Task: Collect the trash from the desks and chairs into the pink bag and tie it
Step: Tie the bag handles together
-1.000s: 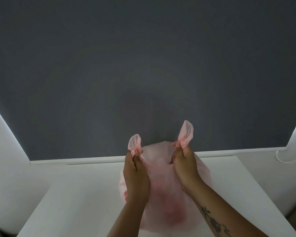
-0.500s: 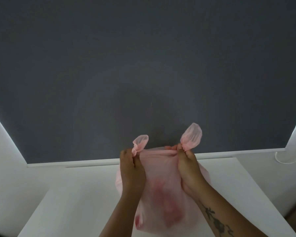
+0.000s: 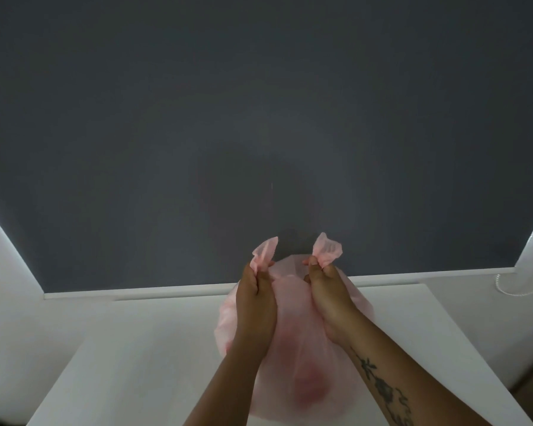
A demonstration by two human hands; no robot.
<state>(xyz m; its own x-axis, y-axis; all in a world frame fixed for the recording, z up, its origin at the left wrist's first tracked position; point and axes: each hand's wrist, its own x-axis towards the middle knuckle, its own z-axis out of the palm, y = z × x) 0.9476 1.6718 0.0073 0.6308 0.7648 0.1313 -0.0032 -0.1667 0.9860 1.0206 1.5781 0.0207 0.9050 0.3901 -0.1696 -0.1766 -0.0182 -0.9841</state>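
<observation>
Where the pink bag [image 3: 294, 321] sits, a white desk [image 3: 136, 364] faces grey wall [image 3: 259, 118].

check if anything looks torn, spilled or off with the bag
Nothing stands out. The pink bag looks intact on the white desk, nothing spilled around it. The left hand pinches its left handle, the right hand its right handle; no knot yet.

Indoor room, office or study type, exact kind unclear, white desk [image 3: 136, 348] lower frame, dark grey roller blind [image 3: 259, 103] filling upper frame, bead cord [image 3: 498, 281] right edge, white walls [image 3: 10, 302] at sides
</observation>
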